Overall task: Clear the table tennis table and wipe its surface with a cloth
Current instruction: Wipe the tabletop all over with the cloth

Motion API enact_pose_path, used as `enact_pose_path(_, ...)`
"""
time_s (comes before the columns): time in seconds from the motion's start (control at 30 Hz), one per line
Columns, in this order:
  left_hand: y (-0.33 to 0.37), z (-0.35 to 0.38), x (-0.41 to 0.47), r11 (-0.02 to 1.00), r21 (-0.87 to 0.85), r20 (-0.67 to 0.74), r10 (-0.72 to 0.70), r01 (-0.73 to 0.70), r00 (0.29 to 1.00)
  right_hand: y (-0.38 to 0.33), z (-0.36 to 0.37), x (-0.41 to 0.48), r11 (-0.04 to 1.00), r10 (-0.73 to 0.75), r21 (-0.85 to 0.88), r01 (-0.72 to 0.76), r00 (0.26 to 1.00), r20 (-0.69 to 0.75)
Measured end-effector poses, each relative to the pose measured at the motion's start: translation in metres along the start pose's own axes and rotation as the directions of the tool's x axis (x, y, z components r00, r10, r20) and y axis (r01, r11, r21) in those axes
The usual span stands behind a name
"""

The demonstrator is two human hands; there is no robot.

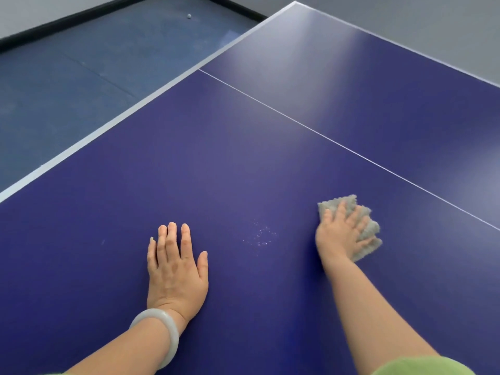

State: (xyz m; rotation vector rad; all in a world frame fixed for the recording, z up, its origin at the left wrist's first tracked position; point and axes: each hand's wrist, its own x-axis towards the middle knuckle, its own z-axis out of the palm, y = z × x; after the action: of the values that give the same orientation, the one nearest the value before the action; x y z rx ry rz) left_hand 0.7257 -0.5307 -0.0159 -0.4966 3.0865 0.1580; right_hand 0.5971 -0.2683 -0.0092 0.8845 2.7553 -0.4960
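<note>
Pressing grey cloth [374, 230] flat with right hand [341, 236], fingers splayed; pale specks [259, 235] just left, toward flat, open-fingered left hand [177, 272].

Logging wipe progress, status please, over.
Left hand flat on table, holding nothing. Right hand pressing grey cloth to surface. Pale specks between hands. Nothing seen blocking cloth.

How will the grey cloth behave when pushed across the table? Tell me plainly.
The grey cloth looks floppy: it bunches unevenly under the right hand, so it would probably droop if lifted. Its fuzzy edge suggests it is light. On the glossy table it likely slides easily while pressed flat.
</note>
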Motion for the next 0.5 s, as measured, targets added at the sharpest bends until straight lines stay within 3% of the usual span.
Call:
enact_pose_path(0.1,0.000,-0.001,0.001,1.000,-0.013,0.007,0.009,-0.009,1.000,-0.066,0.030,-0.039,0.973,-0.229,0.007,0.230,0.968,0.107)
enact_pose_path(0.2,-0.001,-0.001,0.001,1.000,-0.019,0.021,0.021,-0.020,1.000,-0.105,0.050,-0.071,0.855,-0.504,-0.023,0.518,0.841,0.199)
enact_pose_path(0.3,-0.003,0.000,0.001,0.999,-0.027,0.022,0.039,-0.038,0.999,-0.077,0.054,-0.088,0.705,-0.667,-0.115,0.700,0.710,0.227)
enact_pose_path(0.33,-0.004,0.001,0.001,0.999,-0.032,0.026,0.043,-0.042,0.999,-0.057,0.051,-0.087,0.703,-0.666,-0.134,0.698,0.713,0.219)
enact_pose_path(0.4,-0.005,0.001,0.002,0.998,-0.039,0.063,0.048,-0.045,0.997,-0.010,0.036,-0.079,0.814,-0.546,-0.135,0.565,0.823,0.157)
enact_pose_path(0.47,-0.006,0.001,0.001,0.998,-0.042,0.092,0.060,-0.056,0.994,0.034,0.019,-0.079,0.962,-0.259,-0.078,0.262,0.965,0.042)
enact_pose_path(0.5,-0.007,0.002,0.002,0.997,-0.048,0.092,0.065,-0.061,0.994,0.048,0.014,-0.085,0.994,-0.106,-0.037,0.106,0.994,-0.015)
